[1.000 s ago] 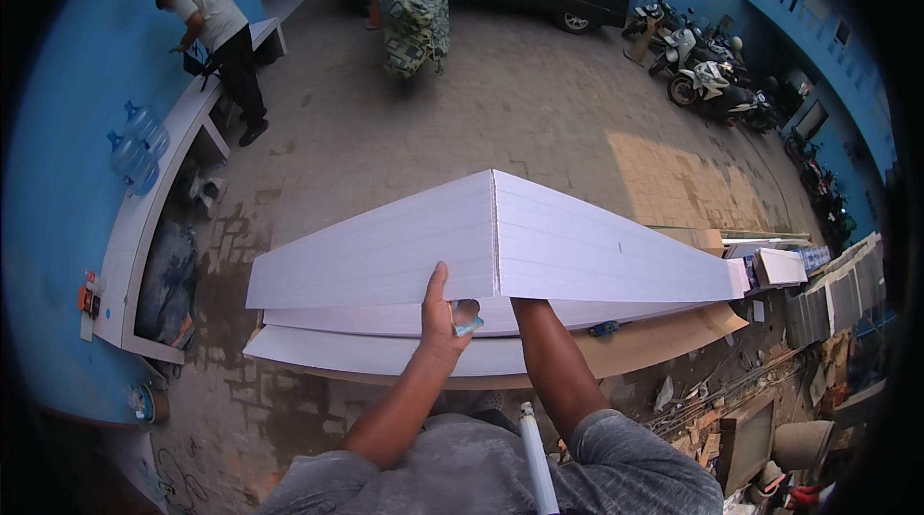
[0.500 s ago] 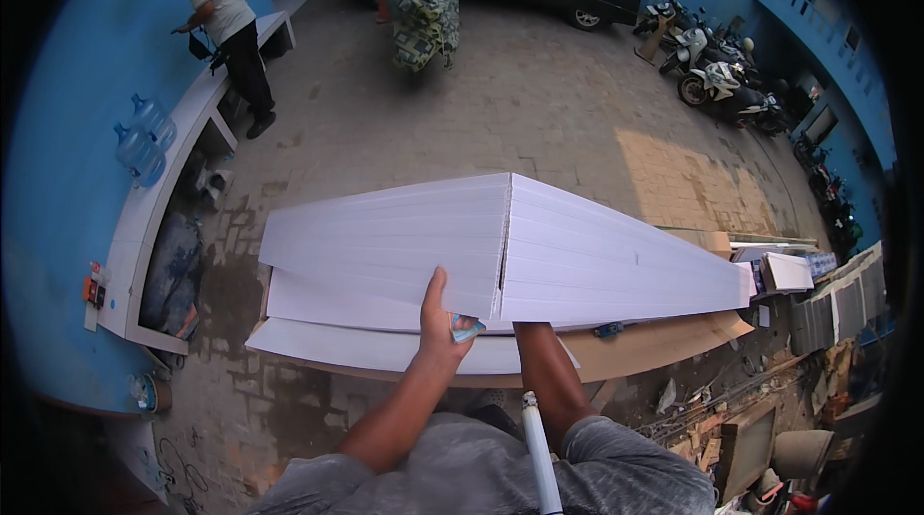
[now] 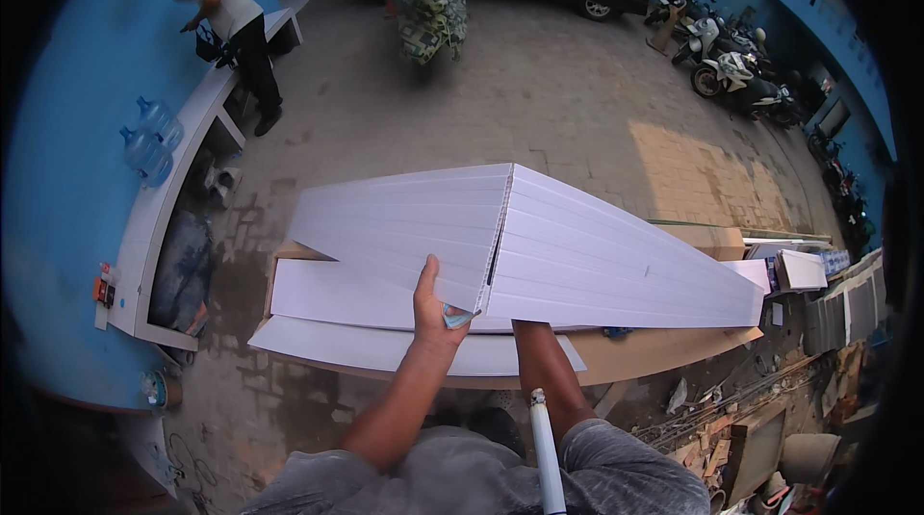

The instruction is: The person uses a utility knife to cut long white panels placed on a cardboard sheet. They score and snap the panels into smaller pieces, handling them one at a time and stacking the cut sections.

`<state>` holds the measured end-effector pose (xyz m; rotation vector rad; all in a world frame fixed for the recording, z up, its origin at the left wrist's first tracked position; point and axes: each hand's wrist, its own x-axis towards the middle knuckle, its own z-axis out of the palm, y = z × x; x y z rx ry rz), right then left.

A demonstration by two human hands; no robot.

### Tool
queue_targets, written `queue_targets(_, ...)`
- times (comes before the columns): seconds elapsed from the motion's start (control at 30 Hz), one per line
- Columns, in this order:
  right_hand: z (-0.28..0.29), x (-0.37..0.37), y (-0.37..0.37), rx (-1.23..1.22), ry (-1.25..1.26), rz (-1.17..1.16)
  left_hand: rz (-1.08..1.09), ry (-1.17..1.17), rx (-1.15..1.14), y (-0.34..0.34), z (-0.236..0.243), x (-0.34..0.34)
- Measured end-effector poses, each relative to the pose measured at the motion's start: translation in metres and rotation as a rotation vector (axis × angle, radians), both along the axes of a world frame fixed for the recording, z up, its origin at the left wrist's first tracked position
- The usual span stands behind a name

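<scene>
A long white ribbed plastic panel lies bent in front of me, split at a seam into a left half [image 3: 399,226] and a right half [image 3: 616,260]. Hollow cells show along the cut edge at the seam. My left hand [image 3: 435,308] grips the near edge of the left half, thumb on top and fingers beneath. A small light-blue piece [image 3: 456,316] shows at that hand's palm; its kind is unclear. My right forearm [image 3: 547,361] reaches under the right half, which hides my right hand. More white panels [image 3: 375,347] lie below on brown cardboard [image 3: 664,347].
A lit cigarette [image 3: 544,448] juts up at the bottom. Scrap wood and rubble [image 3: 731,457] lie at right. A counter [image 3: 144,255] with water jugs [image 3: 149,154] runs along the left wall, where a person [image 3: 236,24] stands. A covered motorbike [image 3: 426,5] and parked motorbikes [image 3: 736,77] are farther off.
The left half of the panel has tilted and its far left end has shifted right, uncovering more of the panel and cardboard beneath. The seam gap has narrowed. My left hand has moved slightly left.
</scene>
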<state>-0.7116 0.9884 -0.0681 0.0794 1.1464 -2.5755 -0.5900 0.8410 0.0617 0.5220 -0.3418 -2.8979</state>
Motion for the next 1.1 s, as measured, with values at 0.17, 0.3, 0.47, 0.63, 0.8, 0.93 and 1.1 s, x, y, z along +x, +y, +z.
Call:
queue_targets(0.17, -0.004, 0.01, 0.006, 0.035, -0.032, 0.022, 0.048, -0.093, 0.034, 0.008, 0.006, -0.004)
queue_targets(0.3, -0.01, 0.017, 0.011, 0.066, -0.054, 0.051, 0.068, -0.088, 0.021, 0.011, -0.003, -0.024)
queue_targets(0.47, -0.021, 0.059, 0.043, 0.225, -0.144, 0.137, -0.017, 0.145, -0.051, -0.026, -0.023, -0.058)
queue_targets(0.63, -0.041, 0.07, 0.107, 0.381, -0.277, 0.23, 0.108, -0.064, -0.176, -0.027, -0.006, -0.08)
queue_targets(0.8, -0.086, 0.037, 0.08, 0.616, -0.241, 0.556, 0.095, -0.016, -0.184, -0.007, 0.038, -0.086)
queue_targets(0.93, -0.155, 0.031, 0.109, 1.157, 0.103, 1.263, 0.049, -0.061, -0.226, 0.044, 0.058, -0.1)
queue_targets(1.1, -0.089, 0.047, 0.214, 0.97, 0.071, 1.203, 0.064, -0.315, -0.258, 0.092, 0.057, -0.081)
